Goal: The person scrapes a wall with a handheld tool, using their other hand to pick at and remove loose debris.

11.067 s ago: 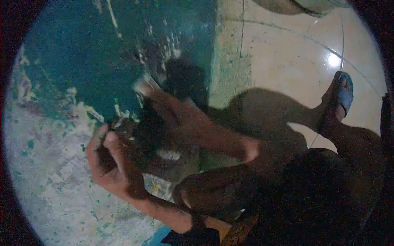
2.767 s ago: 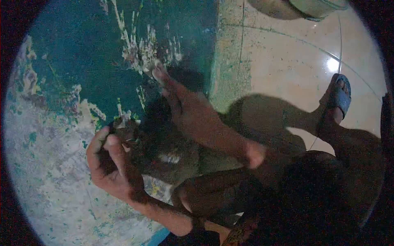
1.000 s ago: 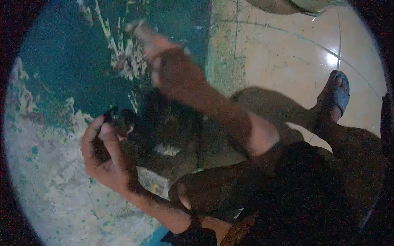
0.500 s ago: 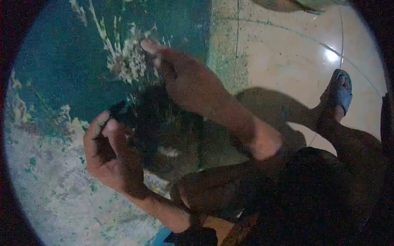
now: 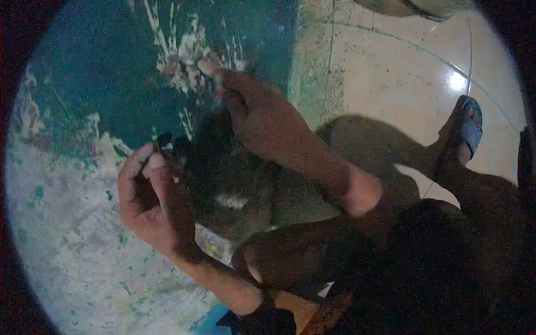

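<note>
My right hand (image 5: pixel 268 120) reaches in from the right with its fingers drawn together at the pale, ragged patch (image 5: pixel 184 64) on the dark teal surface (image 5: pixel 111 72). Anything between those fingertips is too small and blurred to name. Lower left, my left hand (image 5: pixel 159 204) has thumb and index finger pinched together. A small, thin greenish bit (image 5: pixel 154 134) shows at their tips, but I cannot make out what it is. Pale streaks and flecks lie about both hands.
A mottled whitish area (image 5: pixel 72 240) with green specks fills the lower left. Glossy beige tiles (image 5: pixel 402 61), speckled near the teal edge, lie at the upper right. A foot in a grey-blue sandal (image 5: pixel 472 131) rests on the tiles. Dark shadows fall below my right hand.
The view has shifted slightly, moving the pale patch up and to the right. The greenish bit at my left fingertips now shows more clearly. Both hands remain pinched.
</note>
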`<control>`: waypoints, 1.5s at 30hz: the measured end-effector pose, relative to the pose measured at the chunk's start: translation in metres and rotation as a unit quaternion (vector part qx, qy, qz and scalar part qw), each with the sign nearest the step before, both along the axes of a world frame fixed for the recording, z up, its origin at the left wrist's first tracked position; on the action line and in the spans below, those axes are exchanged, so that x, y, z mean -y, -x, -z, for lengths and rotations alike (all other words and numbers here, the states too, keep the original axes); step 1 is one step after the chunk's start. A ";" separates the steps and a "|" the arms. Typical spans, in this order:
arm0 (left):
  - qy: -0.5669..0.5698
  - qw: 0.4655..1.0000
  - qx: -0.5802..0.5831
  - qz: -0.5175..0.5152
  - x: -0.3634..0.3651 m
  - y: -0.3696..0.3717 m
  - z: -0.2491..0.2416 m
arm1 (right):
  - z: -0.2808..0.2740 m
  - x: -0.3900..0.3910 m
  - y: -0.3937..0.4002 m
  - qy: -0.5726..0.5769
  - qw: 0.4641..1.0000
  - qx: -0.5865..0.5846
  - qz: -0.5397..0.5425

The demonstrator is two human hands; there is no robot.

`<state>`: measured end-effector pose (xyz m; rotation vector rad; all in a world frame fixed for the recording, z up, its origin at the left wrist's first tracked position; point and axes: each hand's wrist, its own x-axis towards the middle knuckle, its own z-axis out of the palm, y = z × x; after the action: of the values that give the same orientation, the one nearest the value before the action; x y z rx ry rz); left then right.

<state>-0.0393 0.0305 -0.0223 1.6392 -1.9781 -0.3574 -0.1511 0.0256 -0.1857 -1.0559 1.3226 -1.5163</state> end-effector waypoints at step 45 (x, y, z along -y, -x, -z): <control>0.039 0.998 0.049 0.002 -0.013 0.022 -0.019 | 0.012 0.059 0.020 0.102 0.994 0.029 -0.005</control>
<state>-0.0617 0.0438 -0.0037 1.6327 -2.0403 -0.2017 -0.1709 -0.0337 -0.1974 -1.1352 1.1390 -1.6895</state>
